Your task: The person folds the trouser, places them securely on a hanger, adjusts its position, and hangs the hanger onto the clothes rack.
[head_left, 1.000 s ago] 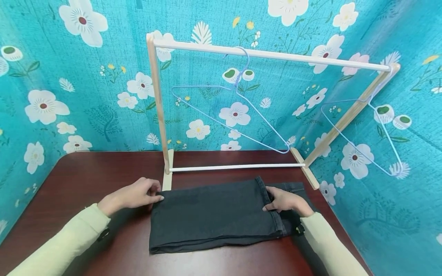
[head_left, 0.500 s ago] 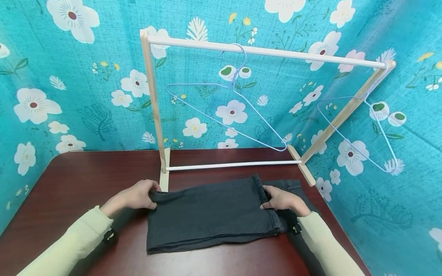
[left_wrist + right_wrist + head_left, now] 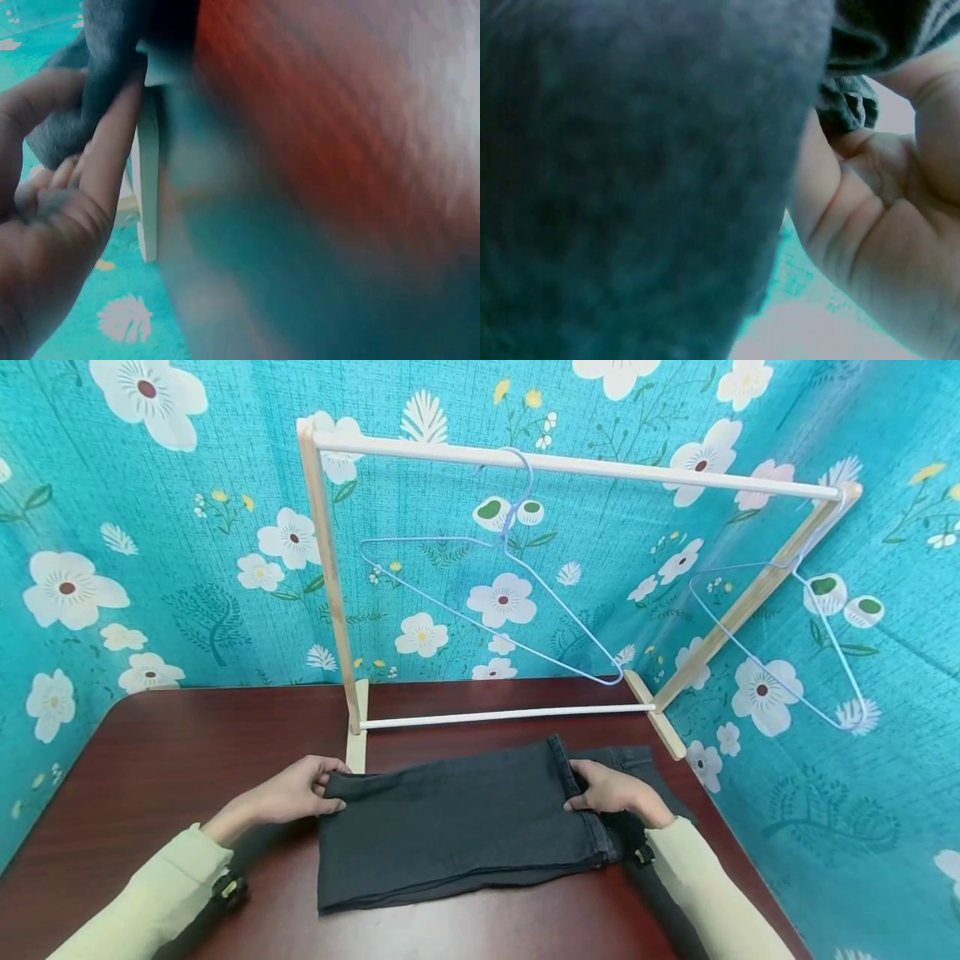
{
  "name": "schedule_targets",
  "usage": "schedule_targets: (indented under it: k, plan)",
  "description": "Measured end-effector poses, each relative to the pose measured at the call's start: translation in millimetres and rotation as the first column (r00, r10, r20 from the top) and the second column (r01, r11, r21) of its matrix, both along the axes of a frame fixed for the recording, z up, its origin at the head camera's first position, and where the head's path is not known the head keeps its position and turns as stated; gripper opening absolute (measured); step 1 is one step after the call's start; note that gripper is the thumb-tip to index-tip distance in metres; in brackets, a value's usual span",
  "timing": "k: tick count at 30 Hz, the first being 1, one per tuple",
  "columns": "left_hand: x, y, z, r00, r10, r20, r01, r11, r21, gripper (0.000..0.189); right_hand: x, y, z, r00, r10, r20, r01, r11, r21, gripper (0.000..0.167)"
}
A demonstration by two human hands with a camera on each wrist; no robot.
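A pair of dark grey trousers (image 3: 457,818) lies folded across the table, its layers showing along the near edge. My left hand (image 3: 296,789) pinches the far left corner, thumb on top and fingers underneath. In the left wrist view, a fold of the dark cloth (image 3: 112,60) sits between thumb and fingers of the left hand (image 3: 67,187). At the other end, my right hand (image 3: 611,793) grips the stitched edge of the upper layer, with more of the trousers extending beneath and beyond it. Cloth fills much of the right wrist view, beside the palm of the right hand (image 3: 885,217).
Behind the trousers stands a wooden rack (image 3: 570,464) with white rails. One light blue hanger (image 3: 506,539) hangs from its top rail, another hanger (image 3: 795,568) at its right end. The reddish-brown table (image 3: 217,727) meets a flowered turquoise curtain (image 3: 225,568).
My left hand has taken hold of the far left corner, and the cloth there is now slightly raised and folded between the fingers. The right hand keeps its grip. The head view has shifted slightly.
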State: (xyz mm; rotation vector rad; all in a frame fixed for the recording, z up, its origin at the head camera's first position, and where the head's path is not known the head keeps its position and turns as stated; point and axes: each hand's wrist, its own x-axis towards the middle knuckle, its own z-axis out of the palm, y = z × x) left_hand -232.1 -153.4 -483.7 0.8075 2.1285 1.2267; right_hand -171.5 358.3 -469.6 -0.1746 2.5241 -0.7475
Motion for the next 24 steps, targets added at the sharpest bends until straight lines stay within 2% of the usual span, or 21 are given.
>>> schedule_targets:
  k: [3, 8, 16, 24]
  plan:
    - [-1.1, -5.8, 5.0, 0.999, -0.037, -0.006, 0.037, 0.999, 0.001, 0.041, -0.4, -3.1, 1.2, 1.000, 0.017, -0.015, -0.017, 1.000, 0.010, 0.074]
    - [-7.5, -19.5, 12.1, 0.998, -0.066, 0.013, 0.066, 0.998, 0.005, 0.040, -3.0, -11.5, -0.7, 0.998, 0.058, -0.037, -0.060, 0.996, -0.059, 0.070]
    - [-15.7, -45.1, 20.2, 0.999, -0.050, -0.002, 0.050, 0.999, -0.020, 0.035, -9.8, -28.9, -6.5, 0.978, 0.181, -0.105, -0.199, 0.959, -0.203, 0.061]
    - [-17.9, -69.2, 23.8, 1.000, -0.017, -0.002, 0.017, 0.997, -0.076, 0.036, -13.2, -50.3, -7.5, 0.963, 0.240, -0.119, -0.264, 0.928, -0.262, 0.059]
